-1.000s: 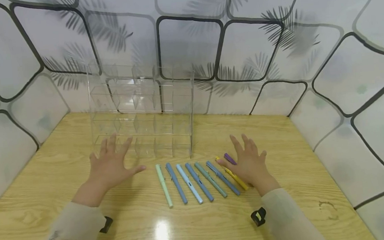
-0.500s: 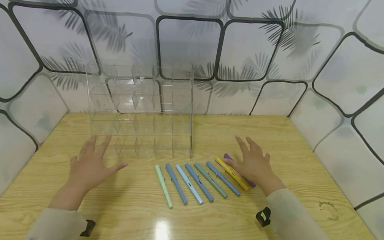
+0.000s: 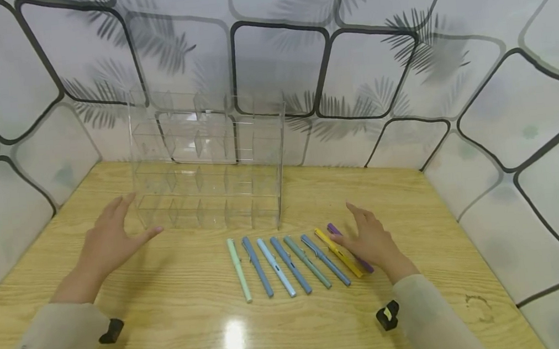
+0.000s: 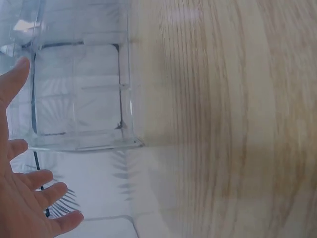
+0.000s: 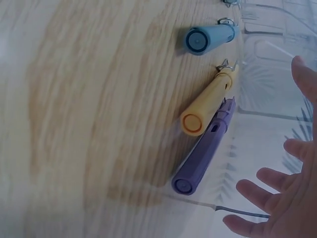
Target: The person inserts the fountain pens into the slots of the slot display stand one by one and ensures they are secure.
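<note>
My left hand [image 3: 108, 242] hovers by the left front corner of a clear acrylic rack [image 3: 210, 186], its fingers spread and holding nothing. The rack has several tiers split into small compartments. My right hand [image 3: 370, 238] is above the right end of a row of pens, nearest the purple pen [image 3: 333, 229] and the yellow pen [image 3: 338, 252]; part of the purple one is hidden beneath it. In the right wrist view, the purple pen [image 5: 203, 153] and yellow pen [image 5: 208, 104] lie apart from the fingers. Leftward lie blue, grey-green and light blue pens, ending with a pale green pen [image 3: 239, 270].
A wooden table [image 3: 189, 337] carries everything. Patterned panels [image 3: 370, 72] with black outlines and leaf prints enclose it at the back and both sides. Black straps [image 3: 388, 316] show at both sleeve cuffs.
My left hand has moved left, away from the pens and toward the rack's left side. My right hand has shifted slightly right, uncovering more of the yellow and purple pens. The pens stay put.
</note>
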Demonstrator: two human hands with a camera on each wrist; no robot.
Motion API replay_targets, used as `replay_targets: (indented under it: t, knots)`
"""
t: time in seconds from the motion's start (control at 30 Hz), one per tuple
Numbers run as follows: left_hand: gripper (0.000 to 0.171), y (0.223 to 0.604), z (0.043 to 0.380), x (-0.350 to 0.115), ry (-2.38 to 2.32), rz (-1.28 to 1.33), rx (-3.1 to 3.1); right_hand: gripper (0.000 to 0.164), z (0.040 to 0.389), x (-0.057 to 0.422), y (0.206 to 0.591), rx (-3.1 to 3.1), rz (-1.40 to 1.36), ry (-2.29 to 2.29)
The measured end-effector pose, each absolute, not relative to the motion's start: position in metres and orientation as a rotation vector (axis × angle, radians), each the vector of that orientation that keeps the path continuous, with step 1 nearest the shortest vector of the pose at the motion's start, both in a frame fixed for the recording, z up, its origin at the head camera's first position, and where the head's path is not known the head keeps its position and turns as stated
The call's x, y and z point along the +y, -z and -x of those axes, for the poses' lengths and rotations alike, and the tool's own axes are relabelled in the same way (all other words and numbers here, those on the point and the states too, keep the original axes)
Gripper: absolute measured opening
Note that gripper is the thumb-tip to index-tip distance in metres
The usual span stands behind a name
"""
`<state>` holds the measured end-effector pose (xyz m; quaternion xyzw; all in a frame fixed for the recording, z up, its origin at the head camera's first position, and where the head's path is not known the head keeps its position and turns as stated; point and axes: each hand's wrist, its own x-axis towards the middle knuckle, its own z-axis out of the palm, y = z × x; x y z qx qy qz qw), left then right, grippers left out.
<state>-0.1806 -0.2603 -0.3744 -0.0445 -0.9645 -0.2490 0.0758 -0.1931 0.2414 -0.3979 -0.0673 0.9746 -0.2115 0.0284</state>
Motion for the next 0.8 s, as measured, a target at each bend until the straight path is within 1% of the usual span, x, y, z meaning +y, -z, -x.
replay_targets:
  t: [0.23,0.47,0.8]
  knots:
    - [0.096,0.382,0.187,-0.271,0.965,0.126,-2.816,0.092,0.195,0.248,0.404,2.912,0.226,0.794]
    - [0.095,0.389,0.194,-0.276,1.135,0.048,-2.777,0.087,0.197,0.254,0.409,2.844,0.266,0.907]
    - [0.08,0.395,0.205,-0.287,1.352,-0.028,-2.596,0.082,0.2,0.26,0.414,2.787,0.198,0.933]
